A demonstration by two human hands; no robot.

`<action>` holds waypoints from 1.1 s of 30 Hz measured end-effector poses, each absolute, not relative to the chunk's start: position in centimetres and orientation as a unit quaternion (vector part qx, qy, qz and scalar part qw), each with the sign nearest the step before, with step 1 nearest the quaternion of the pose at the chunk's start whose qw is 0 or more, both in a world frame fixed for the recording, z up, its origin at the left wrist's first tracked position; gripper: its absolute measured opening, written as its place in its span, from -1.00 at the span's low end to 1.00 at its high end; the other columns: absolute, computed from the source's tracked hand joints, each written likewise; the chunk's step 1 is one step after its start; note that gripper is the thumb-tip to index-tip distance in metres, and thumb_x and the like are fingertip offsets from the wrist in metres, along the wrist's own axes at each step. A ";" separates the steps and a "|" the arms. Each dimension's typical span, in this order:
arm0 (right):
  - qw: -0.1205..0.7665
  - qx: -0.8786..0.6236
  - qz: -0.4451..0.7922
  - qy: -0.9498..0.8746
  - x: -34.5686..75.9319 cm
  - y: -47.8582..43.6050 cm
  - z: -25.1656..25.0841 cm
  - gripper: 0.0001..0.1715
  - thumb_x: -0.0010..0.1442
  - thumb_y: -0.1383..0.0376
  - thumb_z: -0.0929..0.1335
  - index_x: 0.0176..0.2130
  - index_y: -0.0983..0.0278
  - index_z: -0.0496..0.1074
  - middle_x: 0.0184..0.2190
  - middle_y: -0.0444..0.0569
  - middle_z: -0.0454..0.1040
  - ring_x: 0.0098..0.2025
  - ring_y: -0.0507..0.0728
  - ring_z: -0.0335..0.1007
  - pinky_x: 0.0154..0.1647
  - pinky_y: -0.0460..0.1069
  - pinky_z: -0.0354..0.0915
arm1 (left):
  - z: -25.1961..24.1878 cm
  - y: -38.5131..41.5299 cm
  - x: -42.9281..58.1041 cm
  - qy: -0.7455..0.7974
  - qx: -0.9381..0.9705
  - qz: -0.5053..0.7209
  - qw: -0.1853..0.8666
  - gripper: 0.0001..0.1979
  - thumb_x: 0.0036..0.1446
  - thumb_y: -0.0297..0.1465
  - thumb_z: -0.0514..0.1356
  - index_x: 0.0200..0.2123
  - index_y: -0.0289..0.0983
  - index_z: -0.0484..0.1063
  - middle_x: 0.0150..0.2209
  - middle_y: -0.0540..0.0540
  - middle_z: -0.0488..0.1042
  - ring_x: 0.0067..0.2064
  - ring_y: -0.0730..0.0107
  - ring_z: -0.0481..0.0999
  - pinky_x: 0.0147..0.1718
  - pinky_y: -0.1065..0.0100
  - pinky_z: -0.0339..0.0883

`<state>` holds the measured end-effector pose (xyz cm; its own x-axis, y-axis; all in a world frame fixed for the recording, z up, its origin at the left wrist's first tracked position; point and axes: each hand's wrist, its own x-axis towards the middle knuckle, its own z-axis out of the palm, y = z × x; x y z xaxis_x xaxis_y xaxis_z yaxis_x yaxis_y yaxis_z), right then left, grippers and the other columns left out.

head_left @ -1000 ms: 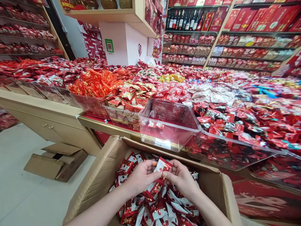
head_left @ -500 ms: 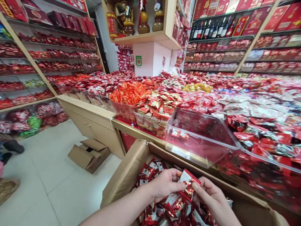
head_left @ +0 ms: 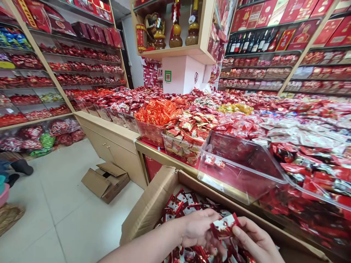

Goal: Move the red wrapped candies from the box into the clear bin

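Note:
A small red-and-white candy packet (head_left: 225, 226) is pinched between the thumb and fingers of my right hand (head_left: 253, 237), over the cardboard box. My left hand (head_left: 196, 228) is just left of that packet, palm turned down, with its fingers apart and blurred above the loose candies. It appears to hold nothing; part of it is hidden behind the packet. Many similar wrapped candies (head_left: 175, 204) fill the open cardboard box (head_left: 149, 204) below both hands.
A nearly bare clear plastic bin (head_left: 236, 171) with a few packets inside stands on the counter beyond the box. Neighbouring bins hold orange packets (head_left: 156, 111) and red ones (head_left: 323, 179). A smaller carton (head_left: 105, 180) lies on the floor; a person's foot (head_left: 23, 167) shows far left.
My left hand has released the candy packet and lowered its fingers toward the pile. The packet has turned more level in my right hand. The view has shifted slightly.

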<state>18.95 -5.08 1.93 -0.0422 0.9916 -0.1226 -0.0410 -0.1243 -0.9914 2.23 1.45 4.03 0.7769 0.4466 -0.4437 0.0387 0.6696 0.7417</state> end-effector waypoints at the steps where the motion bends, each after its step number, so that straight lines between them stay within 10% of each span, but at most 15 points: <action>1: 0.465 -0.526 0.540 -0.465 18.9 -5.0 1.8 -0.77 0.01 0.13 0.31 -0.40 0.26 0.37 -0.53 -0.10 0.38 -0.52 0.02 0.26 -0.52 -0.12 0.23 | 4.1 1.5 2.3 0.353 0.414 0.151 0.825 -0.62 0.01 -0.05 0.00 -0.33 -0.25 0.28 -0.51 -0.01 0.38 -0.55 0.50 0.33 -0.53 0.41 0.12; 9: 0.497 -0.562 0.484 -0.451 17.8 -4.4 2.9 -0.61 -0.09 0.04 0.34 -0.59 0.30 0.24 -0.71 -0.21 0.17 -0.67 -0.07 0.03 -0.68 -0.15 0.04 | 4.4 1.8 2.6 0.363 0.569 0.232 0.701 -0.71 -0.22 -0.27 0.26 -0.43 -0.36 0.44 -0.48 -0.02 0.46 -0.43 0.43 0.38 -0.36 0.40 0.20; 27: 0.539 -0.525 0.537 -0.382 18.2 -4.2 2.8 -0.67 -0.06 0.14 0.37 -0.58 0.32 0.24 -0.72 -0.17 0.30 -0.67 -0.07 0.14 -0.66 -0.16 0.09 | 4.0 1.4 3.3 0.323 0.322 0.267 0.849 -0.78 -0.20 -0.38 0.29 -0.45 -0.39 0.38 -0.52 -0.06 0.45 -0.46 0.44 0.43 -0.33 0.34 0.26; 33: 0.579 -0.451 0.507 -0.452 18.0 -4.6 3.7 -0.47 -0.03 0.20 0.35 -0.03 0.11 0.19 0.03 0.01 0.22 -0.06 0.12 0.25 -0.17 -0.02 0.25 | 4.4 1.6 2.7 0.285 0.263 0.214 0.896 -0.77 -0.14 -0.42 0.26 -0.39 -0.28 0.27 -0.47 0.01 0.42 -0.47 0.51 0.41 -0.40 0.38 0.26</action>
<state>18.02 -4.60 3.66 0.0774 0.9948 0.0668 -0.1783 0.0797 -0.9807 2.69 1.58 4.42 0.7460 0.5336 -0.3984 -0.2334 0.7698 0.5941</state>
